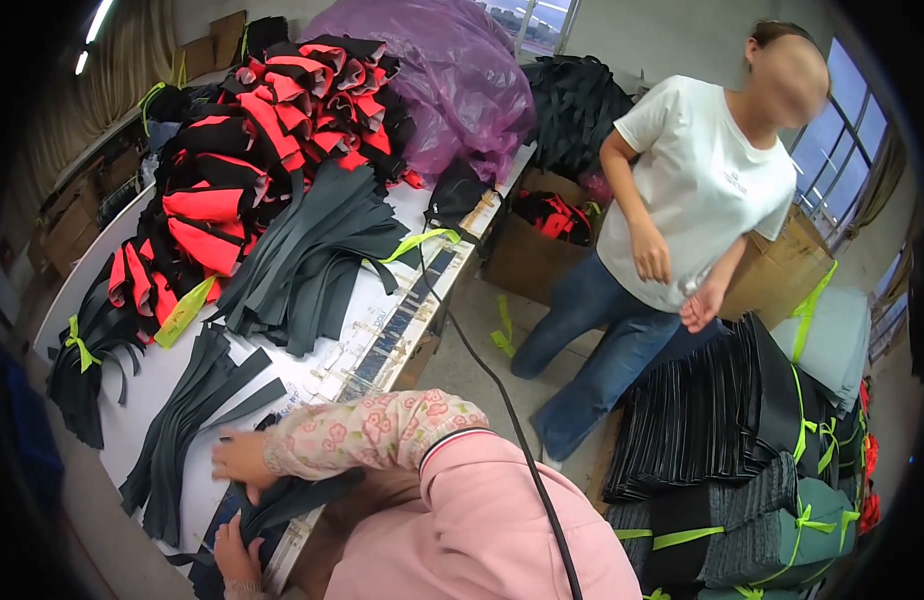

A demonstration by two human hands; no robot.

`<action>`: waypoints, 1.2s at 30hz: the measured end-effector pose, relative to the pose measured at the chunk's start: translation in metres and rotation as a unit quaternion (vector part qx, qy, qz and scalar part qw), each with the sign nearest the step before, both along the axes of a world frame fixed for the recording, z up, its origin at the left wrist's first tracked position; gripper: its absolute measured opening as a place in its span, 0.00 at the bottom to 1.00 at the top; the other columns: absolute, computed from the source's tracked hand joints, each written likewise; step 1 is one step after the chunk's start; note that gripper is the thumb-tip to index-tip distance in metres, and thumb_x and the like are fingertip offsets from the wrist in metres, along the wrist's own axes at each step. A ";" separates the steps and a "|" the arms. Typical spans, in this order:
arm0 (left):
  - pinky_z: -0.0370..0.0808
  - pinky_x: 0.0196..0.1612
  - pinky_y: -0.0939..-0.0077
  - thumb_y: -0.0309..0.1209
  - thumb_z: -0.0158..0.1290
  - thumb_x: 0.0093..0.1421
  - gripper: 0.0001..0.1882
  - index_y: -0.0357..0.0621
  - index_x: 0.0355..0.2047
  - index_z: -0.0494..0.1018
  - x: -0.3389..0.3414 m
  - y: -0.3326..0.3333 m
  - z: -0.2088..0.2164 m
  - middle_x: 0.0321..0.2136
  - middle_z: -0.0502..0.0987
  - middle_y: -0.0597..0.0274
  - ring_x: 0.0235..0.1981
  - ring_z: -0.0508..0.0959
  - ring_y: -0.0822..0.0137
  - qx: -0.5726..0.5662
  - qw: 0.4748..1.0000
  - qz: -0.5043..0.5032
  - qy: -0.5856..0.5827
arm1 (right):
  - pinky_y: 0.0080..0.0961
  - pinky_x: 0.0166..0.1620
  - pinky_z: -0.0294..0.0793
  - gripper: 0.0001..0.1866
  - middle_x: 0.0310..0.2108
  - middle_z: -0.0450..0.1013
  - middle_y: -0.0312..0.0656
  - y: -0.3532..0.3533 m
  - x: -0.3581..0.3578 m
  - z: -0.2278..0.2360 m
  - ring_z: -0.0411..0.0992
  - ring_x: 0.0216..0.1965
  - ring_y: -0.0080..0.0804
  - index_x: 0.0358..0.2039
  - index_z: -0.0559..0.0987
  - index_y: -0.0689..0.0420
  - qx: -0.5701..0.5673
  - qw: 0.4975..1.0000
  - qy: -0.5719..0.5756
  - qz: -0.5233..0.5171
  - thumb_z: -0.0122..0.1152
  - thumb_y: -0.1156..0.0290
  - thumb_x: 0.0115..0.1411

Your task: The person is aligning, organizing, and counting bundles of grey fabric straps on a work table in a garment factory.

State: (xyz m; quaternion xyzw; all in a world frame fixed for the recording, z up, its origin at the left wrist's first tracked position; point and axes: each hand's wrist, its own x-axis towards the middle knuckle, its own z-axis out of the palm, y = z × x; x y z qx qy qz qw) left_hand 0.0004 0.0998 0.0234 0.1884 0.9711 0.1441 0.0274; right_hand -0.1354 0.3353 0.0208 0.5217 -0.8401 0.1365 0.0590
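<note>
"Pink jacket (482,530) right of fingers. Grip?"

"Can't tell. R hand (246,460) low over dark strips (302,497), L hand (234,552) just below; strips btwn/beside fingers."

"Why?"

"Prob. steadying 'em flat."

"Qty?"

"1 bunch at fingers; beyond, 2 loose bunches (307,260), 1 tied bunch (79,400)."

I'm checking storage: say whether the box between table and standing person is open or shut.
Open: red and black pieces show in the cardboard box's uncovered top.
</note>
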 end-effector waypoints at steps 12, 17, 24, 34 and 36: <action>0.69 0.46 0.53 0.35 0.66 0.47 0.36 0.43 0.56 0.65 0.003 0.000 0.010 0.41 0.72 0.47 0.46 0.71 0.44 0.007 1.000 -0.016 0.013 | 0.65 0.61 0.53 0.06 0.27 0.75 0.33 -0.007 0.044 -0.023 0.77 0.38 0.33 0.30 0.81 0.45 0.047 0.995 0.044 -0.081 0.59 0.62 0.52; 0.72 0.44 0.57 0.36 0.63 0.52 0.28 0.44 0.52 0.67 -0.001 0.008 0.021 0.38 0.73 0.51 0.42 0.74 0.47 -0.009 1.000 0.011 0.000 | 0.60 0.60 0.57 0.07 0.33 0.75 0.39 0.045 0.048 0.010 0.76 0.40 0.37 0.38 0.76 0.48 0.055 0.989 0.087 -0.106 0.52 0.66 0.60; 0.73 0.43 0.59 0.40 0.63 0.53 0.29 0.47 0.53 0.68 0.012 -0.008 0.065 0.34 0.74 0.53 0.41 0.75 0.48 0.048 0.998 -0.010 -0.038 | 0.40 0.45 0.71 0.17 0.35 0.75 0.39 0.058 0.063 0.067 0.75 0.40 0.38 0.47 0.73 0.51 0.072 0.997 0.013 -0.027 0.59 0.64 0.56; 0.69 0.50 0.58 0.44 0.67 0.47 0.40 0.49 0.59 0.65 0.022 -0.033 0.030 0.42 0.74 0.53 0.46 0.74 0.50 -0.047 0.997 0.035 -0.047 | 0.38 0.45 0.70 0.31 0.37 0.74 0.41 0.081 0.062 0.037 0.73 0.43 0.41 0.57 0.70 0.51 0.096 0.994 -0.042 -0.038 0.67 0.62 0.52; 0.71 0.51 0.59 0.43 0.64 0.51 0.35 0.48 0.57 0.66 0.023 -0.034 0.033 0.44 0.75 0.52 0.48 0.75 0.49 -0.019 0.994 0.066 -0.082 | 0.41 0.45 0.69 0.26 0.35 0.73 0.40 0.077 0.058 0.044 0.73 0.41 0.40 0.54 0.73 0.49 0.106 0.990 -0.065 -0.060 0.65 0.62 0.54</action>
